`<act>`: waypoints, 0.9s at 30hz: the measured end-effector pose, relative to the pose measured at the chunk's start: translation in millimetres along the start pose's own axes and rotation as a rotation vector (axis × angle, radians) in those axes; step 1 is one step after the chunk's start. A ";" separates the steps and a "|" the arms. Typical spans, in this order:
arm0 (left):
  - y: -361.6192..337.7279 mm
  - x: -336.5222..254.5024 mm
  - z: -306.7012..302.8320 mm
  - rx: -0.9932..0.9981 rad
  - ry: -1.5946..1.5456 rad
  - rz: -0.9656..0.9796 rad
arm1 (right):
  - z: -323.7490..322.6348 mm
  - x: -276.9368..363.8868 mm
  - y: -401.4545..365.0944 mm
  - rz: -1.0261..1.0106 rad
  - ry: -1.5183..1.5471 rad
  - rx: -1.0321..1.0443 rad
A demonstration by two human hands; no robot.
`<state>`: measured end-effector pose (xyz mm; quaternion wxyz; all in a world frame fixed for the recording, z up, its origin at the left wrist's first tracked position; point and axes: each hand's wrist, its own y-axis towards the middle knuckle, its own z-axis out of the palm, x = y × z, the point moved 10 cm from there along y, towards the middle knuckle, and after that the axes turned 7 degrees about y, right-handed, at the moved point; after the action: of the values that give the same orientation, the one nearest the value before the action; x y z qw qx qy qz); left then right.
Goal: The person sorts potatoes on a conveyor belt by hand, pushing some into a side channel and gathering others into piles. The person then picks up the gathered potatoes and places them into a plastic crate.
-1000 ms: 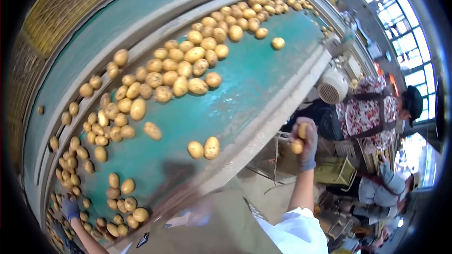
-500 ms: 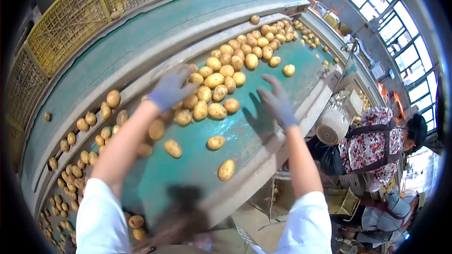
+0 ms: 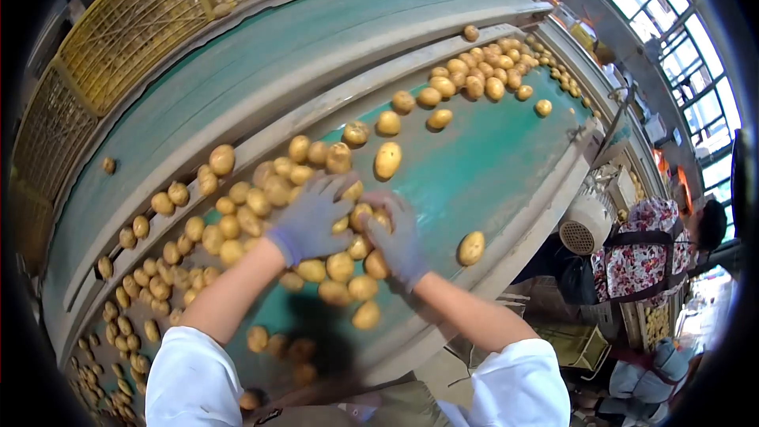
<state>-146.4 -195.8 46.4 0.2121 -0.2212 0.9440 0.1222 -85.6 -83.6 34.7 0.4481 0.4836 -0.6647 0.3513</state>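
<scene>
Many yellow potatoes (image 3: 387, 160) lie on a green conveyor belt (image 3: 490, 150). My left hand (image 3: 312, 220), in a grey-blue glove, rests with its fingers spread over several of them near the middle of the belt. Close beside it on the right, my gloved right hand (image 3: 398, 239) touches potatoes at the same cluster, its fingers apart and curved round their edge. Neither hand is seen lifting a potato. Shadow darkens the belt below the hands.
A second green belt (image 3: 300, 39) runs behind a metal rail, with yellow crates (image 3: 130, 28) along its far side. At the right are a motor (image 3: 583, 225), a person in a flowered top (image 3: 640, 257) and another person (image 3: 652, 372).
Both hands have come together over the belt, the right one moving left and down. Potatoes around them have shifted down-left, leaving a gap from the pile at the upper right.
</scene>
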 end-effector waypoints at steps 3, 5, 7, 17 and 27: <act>-77.1 -2.4 -26.4 -0.012 -0.054 -0.115 | 58.2 29.8 -56.9 -0.066 -0.038 -0.047; -133.3 -8.0 -52.4 0.030 0.046 -0.226 | 97.9 50.4 -84.9 -0.057 0.021 -0.007; -196.1 -7.3 -65.1 0.069 0.065 -0.320 | 149.5 80.7 -113.9 -0.320 -0.070 0.058; -509.0 16.5 -176.0 0.216 0.451 -0.969 | 274.1 223.7 -191.7 -0.524 0.567 0.990; -264.4 -83.2 -70.8 0.037 -0.008 -0.546 | -68.2 -38.7 50.1 -0.126 -0.540 -0.036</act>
<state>20.7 -418.9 110.4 0.2447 -0.4633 0.8506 0.0441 -111.1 4.9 20.8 0.2841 0.5923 -0.7348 0.1691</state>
